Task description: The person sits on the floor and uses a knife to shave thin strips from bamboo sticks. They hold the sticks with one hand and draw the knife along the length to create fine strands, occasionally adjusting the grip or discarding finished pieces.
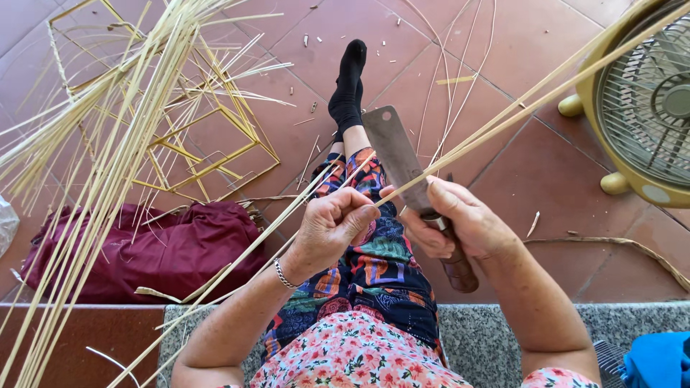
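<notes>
My left hand is closed around a long pale bamboo strip that runs from lower left up to the upper right. My right hand grips the brown wooden handle of a broad cleaver, its grey blade pointing away over my knee, and its thumb presses the strip against the blade. Both hands sit close together above my lap, which is covered in patterned cloth. My leg in a black sock stretches out on the tiled floor.
A bundle of long bamboo strips leans at the left over a yellow wire frame. A maroon cloth lies below them. A yellow fan stands at the right. Blue cloth is at the lower right.
</notes>
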